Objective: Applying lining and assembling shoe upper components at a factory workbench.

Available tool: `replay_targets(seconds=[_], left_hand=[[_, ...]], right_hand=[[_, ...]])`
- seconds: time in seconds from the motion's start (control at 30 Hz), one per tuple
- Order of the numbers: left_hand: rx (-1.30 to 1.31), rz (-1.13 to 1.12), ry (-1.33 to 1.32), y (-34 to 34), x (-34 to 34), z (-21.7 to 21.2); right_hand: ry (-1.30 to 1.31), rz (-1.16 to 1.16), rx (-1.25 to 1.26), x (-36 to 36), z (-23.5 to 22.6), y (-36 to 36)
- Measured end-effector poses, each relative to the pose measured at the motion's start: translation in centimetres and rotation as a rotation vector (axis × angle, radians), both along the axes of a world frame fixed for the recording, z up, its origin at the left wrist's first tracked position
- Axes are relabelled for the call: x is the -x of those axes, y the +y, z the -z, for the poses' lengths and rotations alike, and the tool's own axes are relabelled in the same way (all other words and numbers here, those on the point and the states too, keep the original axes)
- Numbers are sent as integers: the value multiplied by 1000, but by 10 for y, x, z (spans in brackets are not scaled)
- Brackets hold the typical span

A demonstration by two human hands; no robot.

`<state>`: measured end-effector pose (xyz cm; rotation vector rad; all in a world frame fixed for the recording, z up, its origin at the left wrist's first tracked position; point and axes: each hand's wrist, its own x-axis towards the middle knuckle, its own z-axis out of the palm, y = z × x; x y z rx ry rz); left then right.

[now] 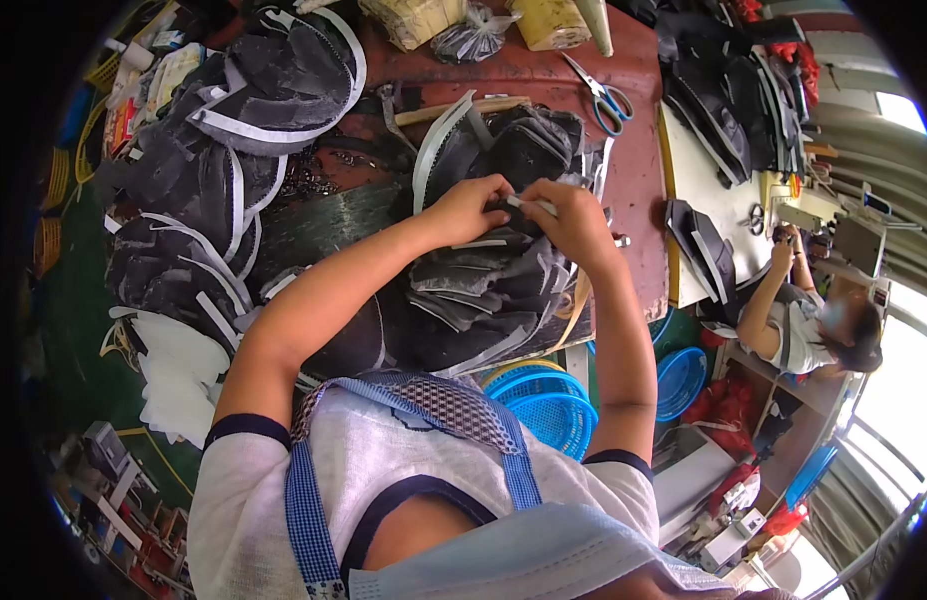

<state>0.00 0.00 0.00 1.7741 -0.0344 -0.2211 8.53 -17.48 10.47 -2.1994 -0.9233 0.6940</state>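
Observation:
Both my hands are over a heap of dark grey fabric pieces (473, 290) on the table in front of me. My right hand (571, 218) is closed on a small white stick-like piece (531, 204), whose kind I cannot make out. Close beside it, the fingers of my left hand (473, 208) are pinched together at the edge of the dark pieces; what lies between them is hidden. A curved dark piece with a white edge strip (445, 150) stands up just beyond my left hand. Scissors with blue handles (605, 104) lie farther off to the right.
More dark pieces with white edging (233, 190) are piled at the left. A hammer (463, 110) lies behind the heap. Yellow blocks (551, 22) stand at the far edge. Blue baskets (548, 415) sit below the table. A co-worker (818, 320) sits at another table on the right.

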Motion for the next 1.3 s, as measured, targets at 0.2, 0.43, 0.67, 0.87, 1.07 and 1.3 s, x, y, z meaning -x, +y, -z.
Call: replay_targets(seconds=[0.2,0.43,0.67,0.87,1.07,1.3], left_hand=[[75,-81,-32,-7,-3,-11],[19,-35,28,-6,-5,-18],[159,-118,158,0,2,-24],[31,-49,-146,-2,-3,-33],[-106,34,-293,1,-5,-42],[-176,134,-218,23,-15,-53]], right_hand=[[-28,-4,-92,-2,12,-16],[-223,113,-24,9,18,-9],[-467,421,175,18,3,-34],[-526,529,244,14,2,-31],[-772,197,26,6,0,-14],[-85,755,-697,-46,-9,-79]])
